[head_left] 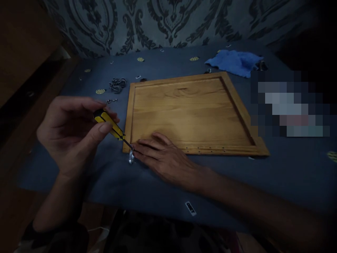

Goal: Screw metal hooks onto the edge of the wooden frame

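The left hand holds a yellow-and-black screwdriver by its handle, thumb on one side and fingers on the other, a grip that appears suited to turning the tool and aiming its shaft. The shaft points down and away from the palm; its tip meets, or nearly meets, a bright metal hook at the near left corner of a framed wooden panel. The right hand lies palm down over the panel's near edge, fingers extended toward the hook — presumably to steady both the part and the board. Its thumb is out of sight, so whether it also pinches the hook cannot be told. The panel rests flat, recessed face up, with small dark holes along the near rail, right of the fingers. Beyond the left hand, a cluster of dark metal hooks and a few small metal pieces lie beside the panel, apparently within easy reach. A crumpled blue cloth lies behind the far right corner. The bench wears a dark blue cover with yellow motifs and white labels. Damask-patterned fabric or paper backs it; brown woodwork stands at left — the room is dim.
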Available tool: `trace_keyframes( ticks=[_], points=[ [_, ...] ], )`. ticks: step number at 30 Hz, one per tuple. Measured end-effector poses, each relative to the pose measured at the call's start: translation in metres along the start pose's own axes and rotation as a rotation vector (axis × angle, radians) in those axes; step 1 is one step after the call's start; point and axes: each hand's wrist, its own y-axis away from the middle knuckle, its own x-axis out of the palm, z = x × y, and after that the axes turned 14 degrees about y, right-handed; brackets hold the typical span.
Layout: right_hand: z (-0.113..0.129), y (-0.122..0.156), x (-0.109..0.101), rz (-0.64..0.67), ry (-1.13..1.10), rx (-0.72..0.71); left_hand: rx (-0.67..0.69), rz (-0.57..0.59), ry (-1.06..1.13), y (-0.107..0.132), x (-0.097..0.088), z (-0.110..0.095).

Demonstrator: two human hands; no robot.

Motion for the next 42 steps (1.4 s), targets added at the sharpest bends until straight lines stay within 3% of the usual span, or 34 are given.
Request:
trace_keyframes(
  ticks=[5, 14, 42],
  points=[
    [-0.0005, -0.0008, 0.0013, -0.026, -0.015, 0.005, 0.025, 0.015, 0.000, -0.0003, 0.0047, -0.0010],
    [-0.0011, 0.0014, 0.0012, -0.023, -0.019, 0.013, 0.118, -0.109, -0.040, -0.0040, 0.0010, 0.0049],
    [-0.0025, 0.0005, -0.0006, -0.005, -0.060, 0.002, 0.062, -0.015, 0.006, -0.0010, 0.0036, 0.0024]
  ],
)
